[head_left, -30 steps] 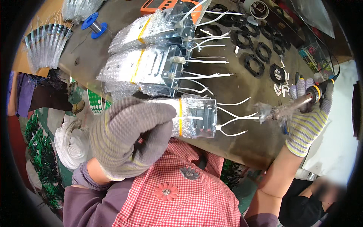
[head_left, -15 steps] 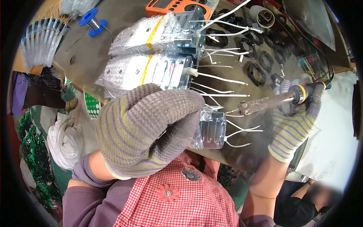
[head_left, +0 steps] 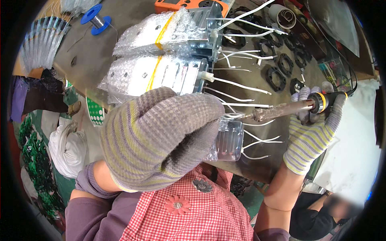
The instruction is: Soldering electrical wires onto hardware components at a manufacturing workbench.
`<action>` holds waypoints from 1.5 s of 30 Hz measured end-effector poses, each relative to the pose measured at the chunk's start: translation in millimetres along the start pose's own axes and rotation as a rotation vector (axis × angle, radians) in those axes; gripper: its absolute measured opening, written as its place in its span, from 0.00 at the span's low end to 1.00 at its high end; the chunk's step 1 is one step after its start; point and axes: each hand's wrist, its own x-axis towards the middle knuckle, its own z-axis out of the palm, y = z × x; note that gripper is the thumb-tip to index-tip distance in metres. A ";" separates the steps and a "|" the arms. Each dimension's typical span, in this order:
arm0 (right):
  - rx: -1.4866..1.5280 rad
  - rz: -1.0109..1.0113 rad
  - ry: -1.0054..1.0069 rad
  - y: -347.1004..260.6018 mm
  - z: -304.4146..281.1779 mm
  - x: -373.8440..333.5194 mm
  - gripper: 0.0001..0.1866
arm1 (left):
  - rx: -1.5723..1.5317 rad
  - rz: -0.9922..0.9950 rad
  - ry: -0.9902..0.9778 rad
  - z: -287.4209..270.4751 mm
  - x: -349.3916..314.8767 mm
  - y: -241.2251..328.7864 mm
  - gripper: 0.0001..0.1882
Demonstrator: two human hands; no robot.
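Observation:
A soldering iron (head_left: pixel 283 110) with a dark handle and yellow ring is gripped by my right hand (head_left: pixel 311 140), in a striped glove. Its tip reaches left, to white wires (head_left: pixel 233 116) beside the fingertips of my left hand (head_left: pixel 157 136). That hand, gloved alike, is curled closed; what its fingers pinch is hidden behind the glove. Below its fingertips lies a ribbed metal unit (head_left: pixel 229 140) with white leads. Two more such units, an upper (head_left: pixel 165 32) and a lower (head_left: pixel 155 74), lie beyond, wrapped in bubble film with yellow bands, their wires pointing right.
A blue spool of solder wire (head_left: pixel 96 20) stands at the far left, near a fanned stack of wrapped strips (head_left: pixel 46 42). An orange meter (head_left: pixel 189 5) is at the back. Several black rings (head_left: pixel 275 78) lie right of the wires. Another person (head_left: pixel 317 217) sits at lower right.
The iron's tip has moved slightly left, in to the wires by my left fingertips. My left hand keeps its curled shape, and the wrapped units lie much as before.

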 end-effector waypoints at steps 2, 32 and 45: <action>-0.022 -0.024 0.087 1.7 1.9 0.0 0.22 | -0.024 0.018 0.002 1.3 1.0 -0.6 0.11; -0.050 -0.168 0.366 -6.8 -3.8 4.0 0.20 | -0.032 0.095 -0.031 7.8 16.0 7.5 0.08; 0.014 -0.094 0.267 -4.6 -1.8 6.1 0.19 | -0.045 0.093 -0.067 -3.6 -1.6 4.8 0.08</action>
